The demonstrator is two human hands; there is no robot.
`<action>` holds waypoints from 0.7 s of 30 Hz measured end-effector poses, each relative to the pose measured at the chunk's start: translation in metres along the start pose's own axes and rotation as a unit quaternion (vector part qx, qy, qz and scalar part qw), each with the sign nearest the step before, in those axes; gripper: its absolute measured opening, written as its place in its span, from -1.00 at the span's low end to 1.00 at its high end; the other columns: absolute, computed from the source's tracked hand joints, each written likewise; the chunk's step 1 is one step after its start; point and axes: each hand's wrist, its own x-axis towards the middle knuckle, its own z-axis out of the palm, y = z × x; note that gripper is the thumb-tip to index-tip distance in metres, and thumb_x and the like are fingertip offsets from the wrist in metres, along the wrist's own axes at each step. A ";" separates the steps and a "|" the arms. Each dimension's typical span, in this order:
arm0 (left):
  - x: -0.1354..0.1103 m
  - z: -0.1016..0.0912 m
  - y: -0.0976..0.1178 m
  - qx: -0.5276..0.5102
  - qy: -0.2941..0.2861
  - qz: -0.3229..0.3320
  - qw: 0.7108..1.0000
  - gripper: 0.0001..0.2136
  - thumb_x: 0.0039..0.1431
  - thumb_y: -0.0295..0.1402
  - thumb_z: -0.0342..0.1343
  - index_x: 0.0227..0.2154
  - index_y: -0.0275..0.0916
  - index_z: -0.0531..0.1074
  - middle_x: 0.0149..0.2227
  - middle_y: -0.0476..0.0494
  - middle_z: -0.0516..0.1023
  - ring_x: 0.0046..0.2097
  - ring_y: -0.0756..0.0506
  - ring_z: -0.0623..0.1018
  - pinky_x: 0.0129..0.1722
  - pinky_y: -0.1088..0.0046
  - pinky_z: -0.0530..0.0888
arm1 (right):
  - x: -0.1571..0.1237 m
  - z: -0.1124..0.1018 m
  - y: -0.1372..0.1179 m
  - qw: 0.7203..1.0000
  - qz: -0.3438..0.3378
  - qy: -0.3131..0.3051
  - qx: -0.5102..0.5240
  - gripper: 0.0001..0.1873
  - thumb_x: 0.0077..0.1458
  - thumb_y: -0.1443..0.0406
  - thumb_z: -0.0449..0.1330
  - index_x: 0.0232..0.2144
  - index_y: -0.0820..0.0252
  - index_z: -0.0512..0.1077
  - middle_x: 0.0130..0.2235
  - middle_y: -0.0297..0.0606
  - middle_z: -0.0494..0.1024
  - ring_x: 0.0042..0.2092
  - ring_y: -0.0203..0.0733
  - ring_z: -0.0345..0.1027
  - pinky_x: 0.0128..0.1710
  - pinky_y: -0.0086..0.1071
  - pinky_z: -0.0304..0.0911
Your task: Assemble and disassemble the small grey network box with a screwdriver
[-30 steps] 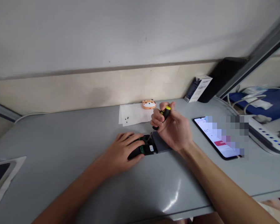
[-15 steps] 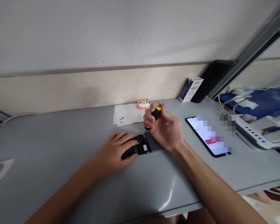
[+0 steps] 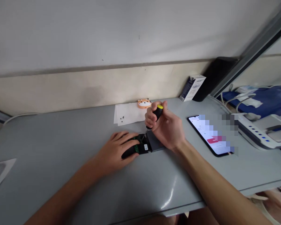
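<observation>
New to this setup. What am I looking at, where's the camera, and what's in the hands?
No machine here: these are a person's own bare hands. The view comes from one camera worn on the head, looking forward and down. The left hand lies over a dark device with a bit of green circuit board showing; how firm its grip is, I can't tell. The right hand holds a black-and-yellow screwdriver, its shaft slanting down to the device. Beside that lies a flat dark slab. Also on the desk: white paper with small dark bits, an orange animal-face case, a carton, a phone and a power strip.
</observation>
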 end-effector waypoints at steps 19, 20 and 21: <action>0.001 0.001 0.001 -0.001 -0.006 -0.002 1.000 -0.73 0.44 -0.24 0.11 0.11 -0.10 0.53 0.26 -0.13 0.53 0.24 -0.23 0.45 0.24 0.11 0.38 | -0.006 0.002 0.003 0.998 -0.028 0.014 -0.048 -0.66 0.35 0.01 0.21 -0.36 0.05 0.29 -0.49 -0.42 0.21 -0.49 -0.33 0.06 -0.44 -0.40 0.19; 0.001 0.001 0.001 -0.001 -0.005 -0.001 1.000 -0.73 0.44 -0.24 0.12 0.11 -0.10 0.53 0.26 -0.13 0.53 0.24 -0.23 0.45 0.24 0.11 0.38 | -0.005 0.002 0.003 0.998 -0.029 0.016 -0.056 -0.65 0.34 0.01 0.21 -0.37 0.06 0.29 -0.46 -0.40 0.27 -0.46 -0.32 0.14 -0.41 -0.39 0.22; 0.001 0.001 0.001 -0.001 -0.005 0.000 1.000 -0.73 0.44 -0.24 0.12 0.11 -0.11 0.53 0.26 -0.13 0.53 0.24 -0.23 0.45 0.25 0.11 0.37 | -0.005 0.003 0.003 0.997 -0.027 0.014 -0.065 -0.64 0.34 -0.01 0.21 -0.36 0.06 0.30 -0.43 -0.37 0.32 -0.43 -0.30 0.21 -0.38 -0.38 0.26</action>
